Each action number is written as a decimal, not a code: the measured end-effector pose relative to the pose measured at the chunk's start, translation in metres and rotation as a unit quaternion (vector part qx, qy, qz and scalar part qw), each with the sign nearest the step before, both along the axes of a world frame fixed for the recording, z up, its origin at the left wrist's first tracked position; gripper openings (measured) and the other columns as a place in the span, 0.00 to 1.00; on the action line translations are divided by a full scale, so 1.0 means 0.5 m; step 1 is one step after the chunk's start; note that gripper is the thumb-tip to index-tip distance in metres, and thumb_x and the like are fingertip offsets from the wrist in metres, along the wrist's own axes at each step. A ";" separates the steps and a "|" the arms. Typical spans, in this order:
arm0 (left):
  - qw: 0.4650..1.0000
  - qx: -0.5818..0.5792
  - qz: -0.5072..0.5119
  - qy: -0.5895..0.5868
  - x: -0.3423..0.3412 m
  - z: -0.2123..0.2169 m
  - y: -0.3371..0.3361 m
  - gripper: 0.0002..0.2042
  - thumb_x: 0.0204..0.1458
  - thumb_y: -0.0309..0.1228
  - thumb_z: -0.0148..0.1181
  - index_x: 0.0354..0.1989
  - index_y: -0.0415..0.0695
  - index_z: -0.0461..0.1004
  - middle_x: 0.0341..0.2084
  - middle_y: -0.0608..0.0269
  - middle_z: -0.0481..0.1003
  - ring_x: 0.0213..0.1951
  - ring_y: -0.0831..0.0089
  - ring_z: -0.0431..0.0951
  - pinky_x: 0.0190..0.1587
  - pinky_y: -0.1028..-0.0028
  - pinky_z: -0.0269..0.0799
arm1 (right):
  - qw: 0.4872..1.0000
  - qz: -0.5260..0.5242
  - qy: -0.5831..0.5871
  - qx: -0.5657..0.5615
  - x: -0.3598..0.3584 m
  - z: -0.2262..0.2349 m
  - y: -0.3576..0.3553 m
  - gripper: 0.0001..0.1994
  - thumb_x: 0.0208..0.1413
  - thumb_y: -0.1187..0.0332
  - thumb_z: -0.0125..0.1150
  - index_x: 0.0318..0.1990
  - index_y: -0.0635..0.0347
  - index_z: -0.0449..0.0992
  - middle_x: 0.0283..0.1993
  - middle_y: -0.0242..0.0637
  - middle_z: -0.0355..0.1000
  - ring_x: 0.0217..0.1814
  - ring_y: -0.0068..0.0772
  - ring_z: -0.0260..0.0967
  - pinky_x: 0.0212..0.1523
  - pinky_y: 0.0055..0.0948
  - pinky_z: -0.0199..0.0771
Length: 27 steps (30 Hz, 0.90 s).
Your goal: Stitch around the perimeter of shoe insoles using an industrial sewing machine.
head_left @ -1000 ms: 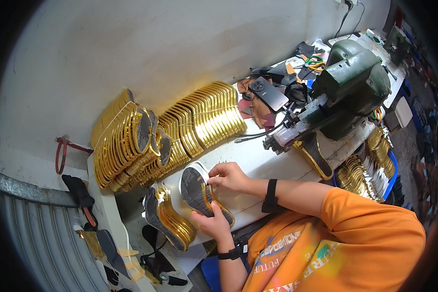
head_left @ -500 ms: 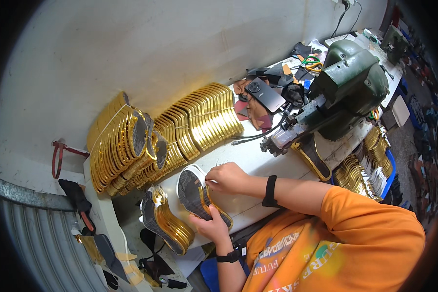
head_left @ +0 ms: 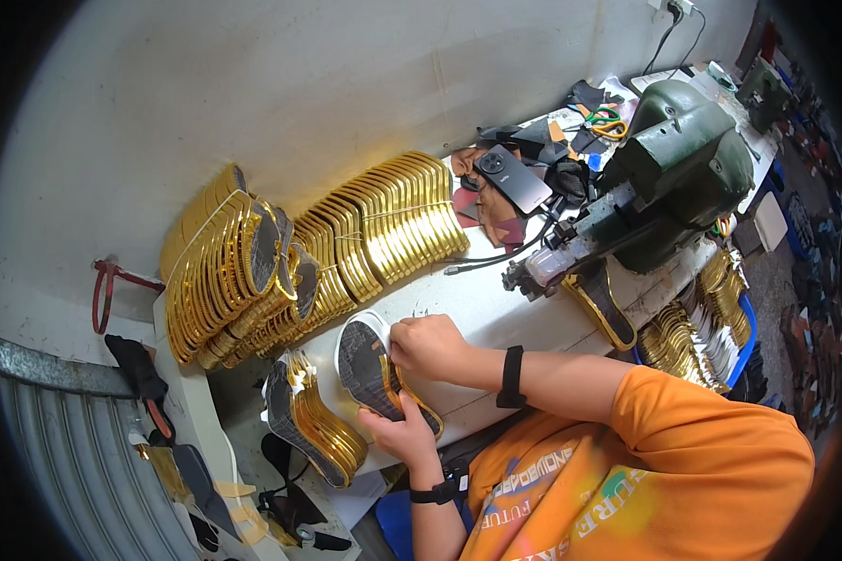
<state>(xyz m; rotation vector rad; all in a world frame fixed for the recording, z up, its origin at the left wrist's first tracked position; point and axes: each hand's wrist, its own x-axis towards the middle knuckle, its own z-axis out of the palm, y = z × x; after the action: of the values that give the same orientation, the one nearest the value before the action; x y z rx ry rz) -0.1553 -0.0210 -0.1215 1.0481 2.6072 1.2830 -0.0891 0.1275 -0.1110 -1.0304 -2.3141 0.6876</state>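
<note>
A shoe insole point(head_left: 361, 366), dark grey on its face with a gold border and a white edge strip point(head_left: 372, 320) at its rounded far end, is held tilted over the table. My left hand point(head_left: 402, 432) grips its near part, thumb on the grey face. Closed at the insole's right rim is my right hand point(head_left: 430, 346); its fingertips pinch the edge, though what lies between them is mostly hidden. Just left of the held piece stands a stack of similar gold-edged insoles point(head_left: 323, 425), with white bits at its top.
Tied bundles of gold insoles point(head_left: 384, 224) line the wall. Behind my right arm are a dark green machine point(head_left: 674, 168), a phone point(head_left: 515, 179) on leather scraps, and scissors point(head_left: 608, 123). A single insole point(head_left: 601, 307) lies under the machine; a blue basket point(head_left: 745, 344) holds more insoles.
My right hand has curled tighter and turned knuckles-up at the insole's rim. The left hand keeps its hold. The whole view has shifted slightly.
</note>
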 end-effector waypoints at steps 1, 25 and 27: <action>1.000 0.000 0.001 0.001 -0.001 -0.001 -0.001 0.26 0.51 0.31 0.67 0.52 0.30 0.62 0.39 0.38 0.75 0.41 0.41 0.78 0.44 0.53 0.72 | 1.000 -0.004 0.002 -0.002 -0.001 0.004 -0.001 0.08 0.48 0.64 0.62 0.30 0.58 0.80 0.29 0.40 0.78 0.29 0.48 0.77 0.31 0.43 0.78; 0.816 0.225 -0.056 -0.529 -0.068 0.034 -0.082 0.13 0.57 0.32 0.53 0.50 0.45 0.66 0.25 0.68 0.64 0.20 0.80 0.62 0.21 0.80 0.60 | 0.932 0.122 0.212 -0.268 0.111 0.002 -0.047 0.15 0.58 0.66 0.57 0.50 0.63 0.76 0.47 0.40 0.76 0.46 0.35 0.74 0.46 0.36 0.74; 0.639 0.335 -0.156 -0.675 -0.072 0.046 -0.081 0.18 0.57 0.37 0.53 0.52 0.42 0.66 0.26 0.65 0.64 0.22 0.76 0.65 0.25 0.75 0.64 | 0.957 0.204 0.183 -0.098 0.094 0.009 -0.075 0.16 0.56 0.67 0.57 0.52 0.61 0.77 0.53 0.41 0.75 0.54 0.39 0.72 0.52 0.38 0.72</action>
<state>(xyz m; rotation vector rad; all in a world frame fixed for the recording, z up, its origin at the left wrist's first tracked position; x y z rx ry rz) -0.1911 -0.0616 -0.0987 0.1828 0.7844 1.8380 -0.0419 0.0899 -0.1067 -0.4420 -2.1675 1.1807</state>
